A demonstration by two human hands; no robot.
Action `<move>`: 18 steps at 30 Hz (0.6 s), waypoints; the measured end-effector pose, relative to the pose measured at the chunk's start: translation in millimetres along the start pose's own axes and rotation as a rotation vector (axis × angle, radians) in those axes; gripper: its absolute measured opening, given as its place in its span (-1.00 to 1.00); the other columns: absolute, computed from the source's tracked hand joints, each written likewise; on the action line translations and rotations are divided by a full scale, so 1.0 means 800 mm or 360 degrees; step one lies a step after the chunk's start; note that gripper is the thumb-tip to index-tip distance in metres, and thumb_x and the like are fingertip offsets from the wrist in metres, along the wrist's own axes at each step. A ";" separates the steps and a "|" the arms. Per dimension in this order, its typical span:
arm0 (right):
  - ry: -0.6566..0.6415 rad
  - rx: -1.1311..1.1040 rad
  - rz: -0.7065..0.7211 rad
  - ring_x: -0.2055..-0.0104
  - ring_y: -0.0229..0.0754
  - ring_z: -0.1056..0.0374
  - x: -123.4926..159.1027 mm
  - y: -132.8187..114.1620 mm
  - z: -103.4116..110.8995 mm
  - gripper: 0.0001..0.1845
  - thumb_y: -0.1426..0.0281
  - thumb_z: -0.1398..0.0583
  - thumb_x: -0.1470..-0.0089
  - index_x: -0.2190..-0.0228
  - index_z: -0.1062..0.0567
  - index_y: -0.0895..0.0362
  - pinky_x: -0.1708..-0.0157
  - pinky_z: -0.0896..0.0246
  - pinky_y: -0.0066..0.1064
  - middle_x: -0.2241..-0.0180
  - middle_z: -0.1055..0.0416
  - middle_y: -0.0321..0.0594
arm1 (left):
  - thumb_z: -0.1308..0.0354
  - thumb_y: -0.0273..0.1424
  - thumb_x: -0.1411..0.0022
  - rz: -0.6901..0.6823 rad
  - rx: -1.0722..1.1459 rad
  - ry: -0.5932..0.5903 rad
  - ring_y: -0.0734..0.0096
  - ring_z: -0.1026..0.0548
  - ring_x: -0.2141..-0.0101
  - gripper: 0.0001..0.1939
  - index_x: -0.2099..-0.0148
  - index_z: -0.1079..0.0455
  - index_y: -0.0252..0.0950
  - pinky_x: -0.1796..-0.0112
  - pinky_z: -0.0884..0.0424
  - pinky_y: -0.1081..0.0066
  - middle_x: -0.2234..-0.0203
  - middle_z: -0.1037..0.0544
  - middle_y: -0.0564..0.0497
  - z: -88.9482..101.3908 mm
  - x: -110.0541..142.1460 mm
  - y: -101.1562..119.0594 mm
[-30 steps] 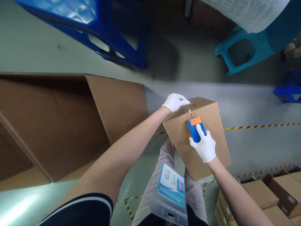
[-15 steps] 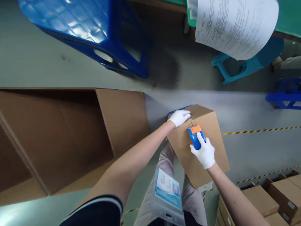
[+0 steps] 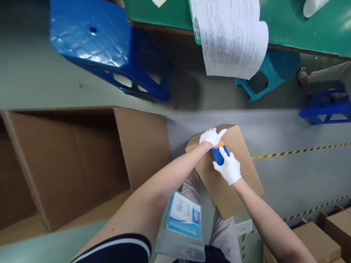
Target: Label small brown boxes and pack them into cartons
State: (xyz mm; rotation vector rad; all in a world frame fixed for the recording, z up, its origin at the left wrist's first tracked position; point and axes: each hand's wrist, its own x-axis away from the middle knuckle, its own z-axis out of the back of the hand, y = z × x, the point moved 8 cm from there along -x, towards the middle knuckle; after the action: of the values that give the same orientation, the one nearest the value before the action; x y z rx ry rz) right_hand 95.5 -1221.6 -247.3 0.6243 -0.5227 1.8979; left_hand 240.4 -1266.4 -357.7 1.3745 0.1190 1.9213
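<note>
A closed cardboard box stands tilted in front of my legs. My right hand, in a white glove, is closed round a blue and orange tape dispenser on the box's top face. The dispenser's orange front end lies close to my left hand. That hand, also in a white glove, rests open on the box near its far edge, thumb stretched out to the side. It partly covers the dispenser's front, and any tape there is hidden.
A large open carton stands at left, below a blue stool. Papers overhang a green table. A teal stool and another person's leg are beyond. Stacked boxes sit at lower right.
My left hand has shifted over the dispenser's front end, with its thumb now spread. My right hand and the tape dispenser have moved slightly left in view. The view itself has shifted.
</note>
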 end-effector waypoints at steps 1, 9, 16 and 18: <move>0.0003 -0.0001 0.0025 0.28 -0.13 -0.44 0.007 0.005 -0.001 -0.16 -0.05 -0.21 -0.09 -0.34 -0.16 -0.18 0.36 -0.21 -0.37 0.15 -0.39 -0.18 | 0.31 0.35 -0.25 -0.0012 -0.0053 0.0088 -0.16 -0.47 -0.15 -0.01 -0.24 -0.36 -0.37 -0.12 -0.33 0.04 -0.15 -0.49 -0.42 -0.004 0.004 0.005; 0.0137 0.0048 0.0095 0.42 -0.21 -0.37 0.231 0.172 -0.102 -0.23 0.00 -0.24 -0.06 -0.27 -0.34 -0.12 0.48 -0.09 -0.45 0.27 -0.41 -0.19 | 0.32 0.27 -0.33 -0.0518 -0.0463 0.1023 -0.18 0.16 -0.45 0.04 -0.48 -0.01 -0.50 -0.38 0.38 -0.13 -0.46 0.01 -0.34 -0.011 0.049 0.046; 0.0026 0.0187 0.0134 0.43 -0.20 -0.42 0.458 0.362 -0.225 -0.32 0.00 -0.24 -0.10 -0.22 -0.45 -0.07 0.46 -0.15 -0.46 0.27 -0.47 -0.12 | 0.24 0.31 -0.28 -0.0828 -0.0523 0.0772 -0.15 0.45 -0.46 0.08 -0.52 0.10 -0.42 -0.33 0.63 -0.14 -0.51 0.26 -0.27 -0.216 0.132 0.092; -0.0050 0.0205 0.0089 0.42 -0.18 -0.44 0.495 0.399 -0.256 -0.33 0.01 -0.22 -0.14 -0.24 -0.42 -0.09 0.44 -0.20 -0.44 0.27 -0.47 -0.11 | 0.21 0.29 -0.29 -0.0900 -0.0527 0.0622 -0.14 0.47 -0.45 0.06 -0.53 0.12 -0.38 -0.34 0.62 -0.16 -0.51 0.28 -0.24 -0.295 0.165 0.110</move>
State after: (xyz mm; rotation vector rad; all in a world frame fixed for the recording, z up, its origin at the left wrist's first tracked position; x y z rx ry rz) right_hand -372.0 -942.4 -179.1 0.7311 -0.4441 1.9889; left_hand -22.0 -1167.7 -312.1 0.6433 0.3249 1.6067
